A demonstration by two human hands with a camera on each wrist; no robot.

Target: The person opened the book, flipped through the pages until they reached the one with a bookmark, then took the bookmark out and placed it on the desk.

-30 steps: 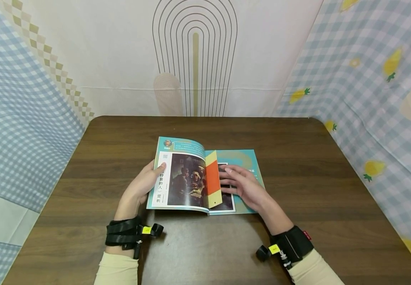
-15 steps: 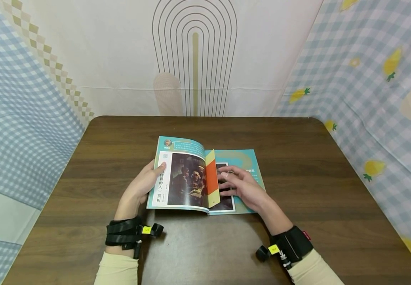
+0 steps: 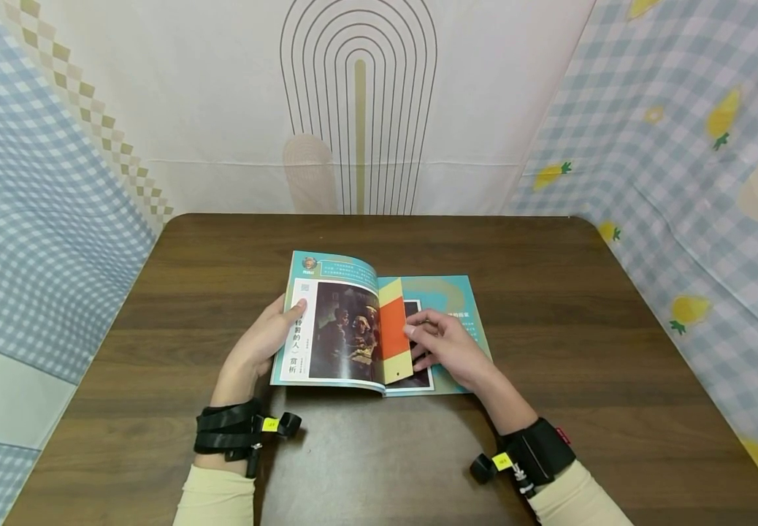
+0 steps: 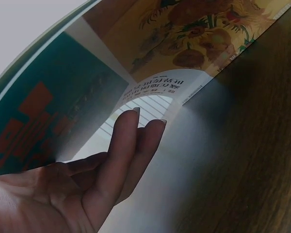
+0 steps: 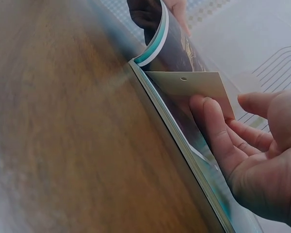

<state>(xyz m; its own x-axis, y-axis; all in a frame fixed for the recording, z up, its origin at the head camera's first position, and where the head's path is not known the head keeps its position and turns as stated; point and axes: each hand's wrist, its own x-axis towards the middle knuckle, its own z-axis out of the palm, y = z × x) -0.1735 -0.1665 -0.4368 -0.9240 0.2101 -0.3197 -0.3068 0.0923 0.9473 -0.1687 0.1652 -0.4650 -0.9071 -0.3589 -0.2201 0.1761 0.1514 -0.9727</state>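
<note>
An open book (image 3: 346, 329) with turquoise pages lies on the table, its left part raised and curved. My left hand (image 3: 267, 332) holds that left part, thumb on the page. In the left wrist view its fingers (image 4: 121, 150) bend beneath the cover, and the thumb is hidden. Near the book's fold stands a yellow-and-orange card bookmark (image 3: 393, 329) with a small hole (image 5: 184, 78). My right hand (image 3: 448, 347) is over the right page; its fingers (image 5: 216, 124) touch the bookmark's right face. The thumb (image 5: 254, 103) is just off the bookmark's edge in the right wrist view.
The brown wooden table (image 3: 589, 351) extends around the book. Behind it hangs a white cloth (image 3: 221, 109) with line arches. Blue checked cloths (image 3: 31, 183) flank both sides. Each wrist wears a black strap (image 3: 228, 429) with a small camera.
The bookmark swung upright and then tipped back to the right. My right hand's fingers drew back slightly, and its thumb came nearer the bookmark's edge. My left hand and the book stayed put.
</note>
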